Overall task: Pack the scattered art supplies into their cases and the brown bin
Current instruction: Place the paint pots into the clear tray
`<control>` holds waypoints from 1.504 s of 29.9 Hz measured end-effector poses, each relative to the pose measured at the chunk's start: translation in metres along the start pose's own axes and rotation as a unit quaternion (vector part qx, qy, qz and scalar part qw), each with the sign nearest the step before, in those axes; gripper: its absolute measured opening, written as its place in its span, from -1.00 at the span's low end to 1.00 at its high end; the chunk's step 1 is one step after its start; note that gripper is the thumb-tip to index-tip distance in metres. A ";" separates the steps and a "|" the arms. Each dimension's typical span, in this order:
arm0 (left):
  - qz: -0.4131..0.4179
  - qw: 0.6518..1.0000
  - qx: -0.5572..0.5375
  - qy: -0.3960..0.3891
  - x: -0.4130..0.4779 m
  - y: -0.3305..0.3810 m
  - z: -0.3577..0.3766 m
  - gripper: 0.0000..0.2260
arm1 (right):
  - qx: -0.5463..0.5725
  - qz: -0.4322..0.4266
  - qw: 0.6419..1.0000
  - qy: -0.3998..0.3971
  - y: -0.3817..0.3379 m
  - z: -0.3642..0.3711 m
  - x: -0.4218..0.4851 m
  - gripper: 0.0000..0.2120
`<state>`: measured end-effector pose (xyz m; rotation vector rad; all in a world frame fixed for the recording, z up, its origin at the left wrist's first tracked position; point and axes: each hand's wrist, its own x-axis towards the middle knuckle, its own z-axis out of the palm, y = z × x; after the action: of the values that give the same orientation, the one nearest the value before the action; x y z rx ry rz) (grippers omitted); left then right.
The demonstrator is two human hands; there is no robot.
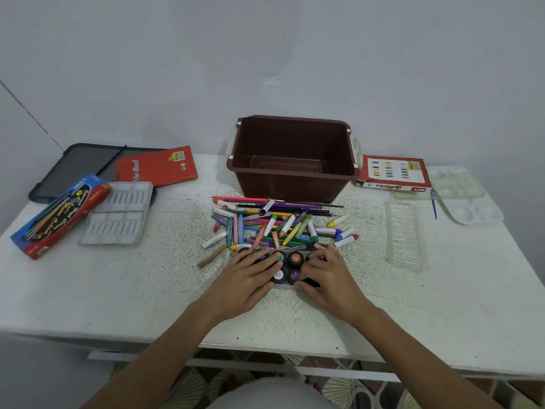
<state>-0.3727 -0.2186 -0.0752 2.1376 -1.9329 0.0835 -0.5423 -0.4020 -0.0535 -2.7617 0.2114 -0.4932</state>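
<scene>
A set of paint pots [295, 258] sits on the tabletop [141, 293] at the near edge of a pile of crayons and pencils [277, 224], which lies in front of the brown bin [295, 185]. The left hand [250, 276] lies over the pots' left end, its fingers fairly straight and its thumb at the near edge. The right hand [328, 276] curls its fingers round the right end, gripping it. An oil pastel box [395, 172] lies just right of the bin, and a grey tray [118, 215] lies well to the left.

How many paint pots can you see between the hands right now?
4: teal-lidded pot and red-labelled pot in the far row, white-labelled pot and purple pot in the near row. The left hand and right hand likely hide more.
</scene>
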 end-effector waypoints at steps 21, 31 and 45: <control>-0.011 1.000 -0.007 -0.001 0.002 0.000 -0.002 -0.57 | -0.049 0.033 0.998 -0.029 0.004 0.000 0.027 -0.81; -0.006 1.000 -0.012 0.009 0.003 0.000 -0.005 -0.57 | -0.002 0.044 0.999 -0.022 0.009 0.002 0.025 -0.87; 0.026 0.999 -0.032 0.005 0.024 0.016 -0.007 -0.51 | -0.047 0.077 0.996 0.000 0.026 -0.014 0.002 -0.80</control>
<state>-0.3847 -0.2416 -0.0610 2.0446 -1.9584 0.0419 -0.5476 -0.4307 -0.0488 -2.8074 0.4551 -0.4550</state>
